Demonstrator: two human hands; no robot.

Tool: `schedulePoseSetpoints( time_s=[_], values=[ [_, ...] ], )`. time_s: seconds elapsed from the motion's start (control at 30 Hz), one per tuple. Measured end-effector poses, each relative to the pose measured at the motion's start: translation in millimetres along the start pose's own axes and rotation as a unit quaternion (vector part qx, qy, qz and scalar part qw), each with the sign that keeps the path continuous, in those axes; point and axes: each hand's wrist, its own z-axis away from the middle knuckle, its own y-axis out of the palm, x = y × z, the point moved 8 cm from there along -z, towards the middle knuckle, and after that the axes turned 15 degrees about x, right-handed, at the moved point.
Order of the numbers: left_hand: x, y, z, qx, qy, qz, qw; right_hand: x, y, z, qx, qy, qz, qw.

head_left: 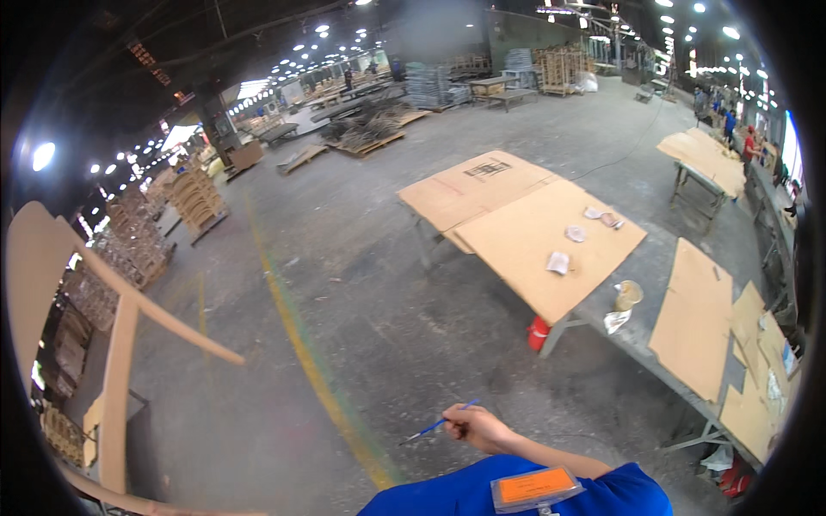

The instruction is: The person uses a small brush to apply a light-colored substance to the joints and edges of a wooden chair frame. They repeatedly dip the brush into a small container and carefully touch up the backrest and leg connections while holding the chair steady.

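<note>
My right hand [477, 427] is closed around a thin paintbrush [433, 426] with a blue handle. Its dark tip points down to the left, over the grey floor. The forearm reaches in from the lower right, out of a blue sleeve. My left hand is out of sight. At the left rim stands a pale wooden furniture frame [123, 370], with a broad curved panel on top and a slanting rail; it looks like part of a chair. A gap of floor separates the brush from this frame.
A long table on the right bears cardboard sheets [516, 245], crumpled pieces [557, 262] and a clear cup [628, 295]. A red container [538, 333] sits beneath. A yellow line [297, 344] crosses the floor. Stacked wooden parts [196, 202] stand far left; people [748, 144] are far right.
</note>
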Motion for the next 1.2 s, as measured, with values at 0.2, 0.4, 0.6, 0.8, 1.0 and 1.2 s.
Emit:
schedulePoseSetpoints(
  time_s=[0.2, 0.4, 0.6, 0.8, 1.0, 1.2],
  values=[
    [-34.5, 247.8, 349.6, 0.574, -0.143, 0.207, 0.779, 107.1, -172.6, 214.0, -0.301, -0.164, 0.086, 0.936],
    [33.7, 138.0, 694.0, 0.965, 0.074, -0.026, 0.249, 130.6, -261.4, 392.9, -0.428, -0.413, -0.025, 0.803],
    [62.2, 108.8, 775.3, 0.982, 0.023, -0.138, 0.129, 100.8, -324.8, 444.4, -0.573, -0.409, -0.065, 0.707],
    [-32.1, 296.4, 804.7, 0.97, 0.019, -0.095, 0.222, 171.6, -381.5, 431.9, -0.611, -0.424, -0.038, 0.667],
    [-203.3, 499.5, 790.9, 0.905, -0.172, 0.11, 0.374, 286.2, -471.4, 409.5, -0.669, -0.384, 0.158, 0.617],
    [-292.2, 469.5, 804.3, 0.888, -0.185, 0.183, 0.38, 340.3, -584.6, 370.5, -0.686, -0.209, 0.324, 0.617]
  ],
)
